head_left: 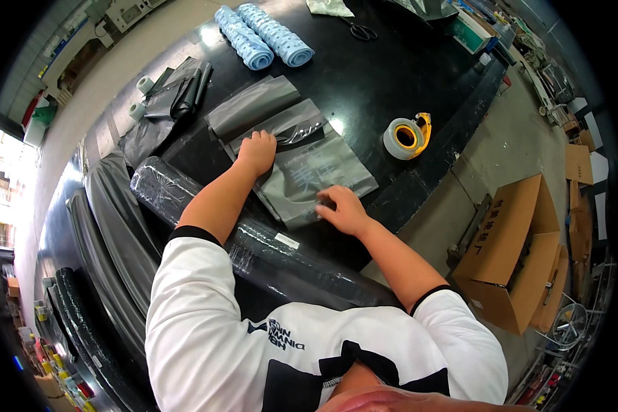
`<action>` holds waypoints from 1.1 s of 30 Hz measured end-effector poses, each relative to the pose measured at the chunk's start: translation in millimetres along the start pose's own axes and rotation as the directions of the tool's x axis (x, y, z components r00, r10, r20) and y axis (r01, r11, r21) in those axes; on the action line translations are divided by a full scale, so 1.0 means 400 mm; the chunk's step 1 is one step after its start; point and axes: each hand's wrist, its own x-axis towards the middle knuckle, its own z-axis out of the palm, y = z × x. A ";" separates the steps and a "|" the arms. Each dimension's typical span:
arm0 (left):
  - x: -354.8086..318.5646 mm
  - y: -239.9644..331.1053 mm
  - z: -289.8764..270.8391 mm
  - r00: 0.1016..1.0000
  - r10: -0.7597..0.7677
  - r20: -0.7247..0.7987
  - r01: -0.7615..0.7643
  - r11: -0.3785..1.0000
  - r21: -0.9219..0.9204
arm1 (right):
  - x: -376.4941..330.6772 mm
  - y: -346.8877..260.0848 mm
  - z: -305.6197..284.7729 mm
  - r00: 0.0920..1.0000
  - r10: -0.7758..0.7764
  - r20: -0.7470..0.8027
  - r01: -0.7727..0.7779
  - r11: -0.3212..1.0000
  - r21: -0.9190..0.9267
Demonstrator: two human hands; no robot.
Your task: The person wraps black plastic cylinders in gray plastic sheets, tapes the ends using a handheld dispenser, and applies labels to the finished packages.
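While a long black roll [254, 250] wrapped in clear film lies nearest the person, slanting from upper left to lower right, both hands press flat on a grey plastic bag [309, 175] just beyond it on the black worktop [391, 75]. The bag's long axis runs the same diagonal. The right hand [343, 209], fingers spread, holds down the near edge; the left hand [257, 151], fingers curled, the far corner. A tape dispenser [408, 136] sits farther right.

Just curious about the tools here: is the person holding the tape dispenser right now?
No, the tape dispenser sits alone on the black table, while both hands press on the grey plastic mailer bag.
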 end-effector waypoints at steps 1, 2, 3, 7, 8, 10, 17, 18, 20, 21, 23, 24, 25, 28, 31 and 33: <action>0.009 0.001 -0.009 1.000 0.002 0.019 -0.002 1.000 -0.021 | 0.026 -0.011 0.000 0.986 0.156 0.055 -0.162 0.980 0.112; 0.019 -0.005 -0.020 0.999 0.004 0.039 -0.002 0.999 -0.041 | 0.051 -0.028 0.002 0.968 0.239 0.082 -0.252 0.911 0.326; 0.021 -0.008 -0.030 0.998 0.004 0.060 -0.001 0.998 -0.061 | 0.079 -0.050 0.004 0.942 0.310 0.128 -0.330 0.788 0.520; -0.053 0.127 -0.233 0.987 0.142 0.079 -0.111 0.943 -0.313 | 0.157 -0.144 -0.028 0.783 0.482 0.393 -0.480 0.068 0.874; -0.096 0.176 -0.279 0.967 0.222 0.126 -0.156 0.904 -0.398 | 0.153 -0.139 -0.027 0.854 0.368 0.368 -0.412 0.046 0.910; -0.179 0.256 -0.344 0.947 0.304 0.107 -0.216 0.845 -0.490 | 0.156 -0.052 -0.011 0.872 0.386 0.301 -0.353 0.068 0.933; -0.344 0.377 -0.374 0.566 0.824 -0.031 -0.220 0.114 -0.969 | 0.013 -0.361 -0.351 0.866 0.421 -0.269 0.151 0.293 0.944; -0.316 0.411 -0.287 0.699 0.694 -0.170 -0.291 0.059 -0.955 | 0.009 -0.496 -0.385 0.898 0.341 -0.277 0.152 0.350 0.924; -0.185 0.343 -0.349 0.753 0.646 0.120 -0.149 0.346 -0.926 | 0.009 -0.655 -0.460 0.908 0.190 -0.373 0.263 0.434 0.862; -0.117 0.281 -0.338 0.834 0.544 0.094 -0.183 0.434 -0.882 | 0.012 -0.726 -0.487 0.906 0.091 -0.413 0.336 0.436 0.835; 0.029 0.086 -0.290 0.959 0.230 -0.167 -0.273 0.585 -0.764 | 0.021 -0.805 -0.585 0.827 -0.149 -0.542 0.535 0.502 0.680; 0.072 -0.050 -0.273 0.965 0.044 -0.259 -0.222 0.663 -0.715 | -0.001 -0.864 -0.569 0.801 -0.228 -0.554 0.593 0.435 0.678; 0.118 -0.211 -0.211 0.936 -0.258 -0.241 -0.041 0.598 -0.800 | -0.043 -0.950 -0.515 0.765 -0.325 -0.556 0.643 0.352 0.680; 0.193 -0.431 -0.495 0.984 -0.085 -0.159 -0.019 0.826 -0.564 | -0.070 -0.912 -0.600 0.682 -0.194 -0.705 0.710 0.403 0.577; 0.108 -0.697 -0.500 0.919 -0.371 0.132 0.344 0.592 -0.729 | -0.016 -0.790 -0.567 0.717 -0.192 -0.670 0.680 0.402 0.613; 0.041 -0.728 -0.462 0.903 -0.409 0.132 0.429 0.843 -0.323 | 0.015 -0.698 -0.486 0.796 0.149 -0.586 0.481 0.431 0.763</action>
